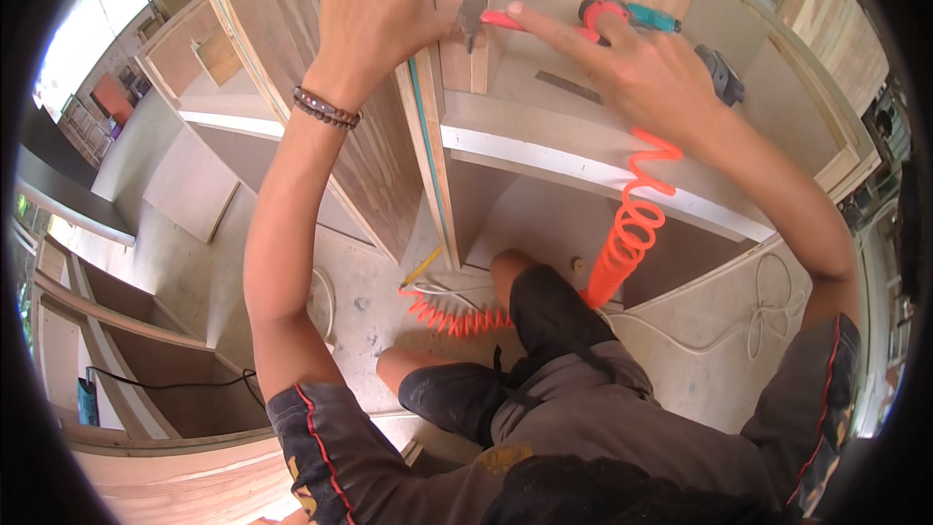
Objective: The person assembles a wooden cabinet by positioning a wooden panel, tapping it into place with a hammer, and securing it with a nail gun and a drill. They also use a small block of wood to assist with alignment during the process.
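Observation:
My right hand [661,78] is closed round the red handle of a hammer [473,19], its index finger stretched along the handle. The dark hammer head is against or just in front of a small wooden upright [462,68] inside the cabinet [544,131]. My left hand [374,10] grips the top of a wooden cabinet panel [423,151], the thumb reaching toward the hammer head. Its other fingertips are cut off by the picture's upper edge. Whether a nail is under the hammer cannot be seen.
Past my right hand lie a red-and-teal tool [651,17], a dark grey tool [721,76] and a flat metal strip [569,86]. An orange coiled hose [622,253] hangs down to the floor. A pale cord [700,342] trails there. Another wooden cabinet frame [146,369] stands lower left.

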{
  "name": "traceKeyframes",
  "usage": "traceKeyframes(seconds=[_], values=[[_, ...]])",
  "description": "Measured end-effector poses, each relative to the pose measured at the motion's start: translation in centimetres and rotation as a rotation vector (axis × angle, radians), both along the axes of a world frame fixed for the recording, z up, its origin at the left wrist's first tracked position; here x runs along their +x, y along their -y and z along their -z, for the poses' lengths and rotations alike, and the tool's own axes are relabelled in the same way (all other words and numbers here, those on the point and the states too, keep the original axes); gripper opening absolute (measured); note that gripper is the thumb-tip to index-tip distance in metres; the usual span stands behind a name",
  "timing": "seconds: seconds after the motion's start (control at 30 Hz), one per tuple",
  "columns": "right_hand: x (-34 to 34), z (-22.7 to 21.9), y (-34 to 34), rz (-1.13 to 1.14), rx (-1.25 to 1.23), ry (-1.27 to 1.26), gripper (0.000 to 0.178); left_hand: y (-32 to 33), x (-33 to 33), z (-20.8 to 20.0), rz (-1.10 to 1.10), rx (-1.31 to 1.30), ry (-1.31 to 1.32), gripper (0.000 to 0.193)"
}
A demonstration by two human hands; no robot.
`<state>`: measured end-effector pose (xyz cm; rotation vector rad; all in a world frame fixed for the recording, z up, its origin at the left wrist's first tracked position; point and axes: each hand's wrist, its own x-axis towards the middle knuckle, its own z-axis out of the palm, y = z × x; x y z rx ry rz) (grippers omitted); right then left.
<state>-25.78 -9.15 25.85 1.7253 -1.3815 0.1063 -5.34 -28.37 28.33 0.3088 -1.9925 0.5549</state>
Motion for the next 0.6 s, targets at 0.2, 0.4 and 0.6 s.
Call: traceKeyframes(seconds=[0.2, 0.4, 0.6], values=[[1.3, 0.0, -0.6, 0.046, 0.030, 0.005, 0.091, 0.3, 0.3, 0.0, -0.004, -0.048, -0.016, 0.118], [0.1, 2.0, -2.6, -0.161, 0.014, -0.128, 0.086, 0.6, 0.2, 0.1, 0.014, -0.082, -0.012, 0.133], [2.3, 3.5, -2.5, -0.244, 0.055, -0.163, 0.088, -0.1, 0.4, 0.0, 0.001, -0.031, 0.004, 0.128]])
